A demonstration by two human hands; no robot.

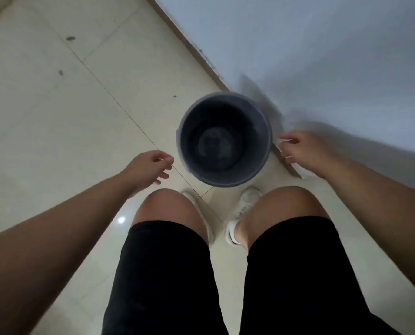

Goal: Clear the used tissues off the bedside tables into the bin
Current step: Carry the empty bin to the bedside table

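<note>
We look straight down at our own two legs in black shorts (pixel 167 274), knees bent, with two white shoes (pixel 246 204) on a pale tiled floor (pixel 44 122).

Past the knees, our two bare arms reach forward, one on each side of a single bin. Our left hand (pixel 150 166) hangs beside the bin's left edge without touching it, fingers loosely curled and half open, holding nothing.

Our right hand (pixel 300 149) is just beside the bin's right edge, fingers bent inward. Something thin and white, perhaps a tissue (pixel 283 140), shows at its fingertips, but the blur keeps us from telling whether the hand grips it.

The bin (pixel 264 151) is round, dark grey and upright, its open mouth pointing up at us. It stands just ahead of the shoes, close to a brown skirting board (pixel 189 42) and a pale wall (pixel 322 56). Its inside is dark; we cannot make out what it holds.
</note>
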